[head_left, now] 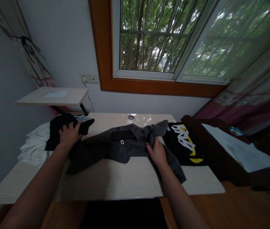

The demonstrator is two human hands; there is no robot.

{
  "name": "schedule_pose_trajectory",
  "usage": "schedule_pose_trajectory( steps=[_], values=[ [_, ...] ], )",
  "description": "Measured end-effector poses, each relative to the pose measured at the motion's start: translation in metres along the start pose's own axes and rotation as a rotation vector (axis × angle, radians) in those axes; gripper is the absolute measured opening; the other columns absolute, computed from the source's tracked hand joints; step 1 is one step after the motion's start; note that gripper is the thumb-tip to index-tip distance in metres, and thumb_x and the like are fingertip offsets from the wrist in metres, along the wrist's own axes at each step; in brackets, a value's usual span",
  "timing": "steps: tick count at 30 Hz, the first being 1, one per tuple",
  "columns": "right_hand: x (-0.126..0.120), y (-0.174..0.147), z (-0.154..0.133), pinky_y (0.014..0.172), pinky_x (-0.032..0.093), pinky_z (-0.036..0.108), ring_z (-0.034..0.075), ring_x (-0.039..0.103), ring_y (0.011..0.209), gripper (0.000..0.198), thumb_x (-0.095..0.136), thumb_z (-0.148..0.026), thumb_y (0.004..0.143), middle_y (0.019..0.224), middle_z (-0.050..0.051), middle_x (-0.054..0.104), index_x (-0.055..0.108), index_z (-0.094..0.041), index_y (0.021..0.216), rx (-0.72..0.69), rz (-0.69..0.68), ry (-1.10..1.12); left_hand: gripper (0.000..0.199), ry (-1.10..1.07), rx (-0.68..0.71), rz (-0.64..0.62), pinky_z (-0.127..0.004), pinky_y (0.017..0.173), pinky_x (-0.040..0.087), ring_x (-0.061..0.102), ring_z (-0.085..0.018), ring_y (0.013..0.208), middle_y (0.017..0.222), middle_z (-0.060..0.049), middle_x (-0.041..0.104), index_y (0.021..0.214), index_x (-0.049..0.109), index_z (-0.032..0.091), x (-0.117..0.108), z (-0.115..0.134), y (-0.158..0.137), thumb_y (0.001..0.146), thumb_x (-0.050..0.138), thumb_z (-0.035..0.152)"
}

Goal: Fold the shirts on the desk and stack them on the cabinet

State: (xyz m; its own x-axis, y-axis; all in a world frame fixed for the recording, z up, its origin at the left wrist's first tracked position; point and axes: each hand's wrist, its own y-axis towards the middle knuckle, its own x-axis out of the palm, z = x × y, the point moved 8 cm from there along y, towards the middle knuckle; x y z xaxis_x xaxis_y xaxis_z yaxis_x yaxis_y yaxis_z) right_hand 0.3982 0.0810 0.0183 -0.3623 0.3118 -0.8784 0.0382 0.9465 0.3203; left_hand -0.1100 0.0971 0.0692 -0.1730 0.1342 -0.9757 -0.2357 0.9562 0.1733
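A dark grey shirt point(125, 148) lies crumpled across the desk, its neck opening and small white label facing up. My right hand point(157, 151) is closed on a bunched part of it near its right end. Over at the left, my left hand point(70, 135) rests with fingers spread on a black garment point(53, 128) with white stripes. That garment lies partly over a heap of white cloth point(33, 144). To the right of my right hand is a folded black T-shirt point(181, 143) with white and yellow print.
The pale wooden desk point(125, 181) has a round cable hole. A raised shelf point(53, 97) with a paper stands at the back left. Beyond the right edge, a sheet point(240, 148) lies on dark furniture. A barred window point(159, 35) and curtains are behind.
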Motion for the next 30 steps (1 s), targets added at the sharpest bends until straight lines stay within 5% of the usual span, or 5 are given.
schedule_pose_trajectory(
  steps=[11,19,23,26,30],
  values=[
    [-0.002,0.0,-0.002,0.088,0.049,0.039,0.033,0.064,0.103,0.05,0.049,-0.046,0.096,0.109,0.019,0.066,0.046,-0.01,0.131,-0.011,0.006,0.02,0.051,-0.221,-0.002,0.053,-0.038,0.088,0.05,0.062,-0.026,0.102,0.121,-0.011,0.056,0.132,0.064,0.021,-0.017,-0.036,0.018,0.083,0.05,0.014],
    [-0.003,0.0,-0.002,0.088,0.049,0.04,0.033,0.063,0.103,0.051,0.049,-0.046,0.096,0.108,0.02,0.066,0.047,-0.009,0.131,-0.003,-0.007,0.02,0.05,-0.417,-0.133,0.58,-0.052,0.1,0.047,0.055,-0.033,0.123,0.138,-0.01,0.051,0.134,0.065,0.021,-0.12,-0.109,-0.022,0.087,0.047,0.021],
    [-0.002,0.0,-0.001,0.087,0.049,0.04,0.033,0.063,0.104,0.052,0.049,-0.047,0.096,0.11,0.019,0.066,0.046,-0.01,0.133,-0.008,0.001,0.029,0.049,-0.38,-0.17,0.676,-0.055,0.104,0.045,0.053,-0.034,0.128,0.147,-0.009,0.046,0.137,0.063,0.023,-0.146,-0.141,-0.036,0.091,0.047,0.032],
    [-0.002,0.0,-0.001,0.087,0.049,0.039,0.033,0.063,0.104,0.053,0.049,-0.047,0.096,0.11,0.019,0.066,0.045,-0.01,0.134,0.001,0.0,0.025,0.049,-0.304,-0.191,0.578,-0.051,0.108,0.043,0.053,-0.033,0.129,0.147,-0.007,0.046,0.138,0.061,0.022,-0.128,-0.157,-0.027,0.093,0.043,0.03],
    [-0.002,0.0,-0.002,0.087,0.049,0.039,0.033,0.063,0.105,0.052,0.05,-0.047,0.096,0.111,0.019,0.066,0.046,-0.011,0.133,0.004,-0.007,0.018,0.039,-0.148,-0.086,0.116,-0.048,0.108,0.044,0.057,-0.03,0.117,0.123,-0.008,0.063,0.125,0.068,0.014,-0.061,-0.141,-0.003,0.09,0.053,0.022]
  ],
)
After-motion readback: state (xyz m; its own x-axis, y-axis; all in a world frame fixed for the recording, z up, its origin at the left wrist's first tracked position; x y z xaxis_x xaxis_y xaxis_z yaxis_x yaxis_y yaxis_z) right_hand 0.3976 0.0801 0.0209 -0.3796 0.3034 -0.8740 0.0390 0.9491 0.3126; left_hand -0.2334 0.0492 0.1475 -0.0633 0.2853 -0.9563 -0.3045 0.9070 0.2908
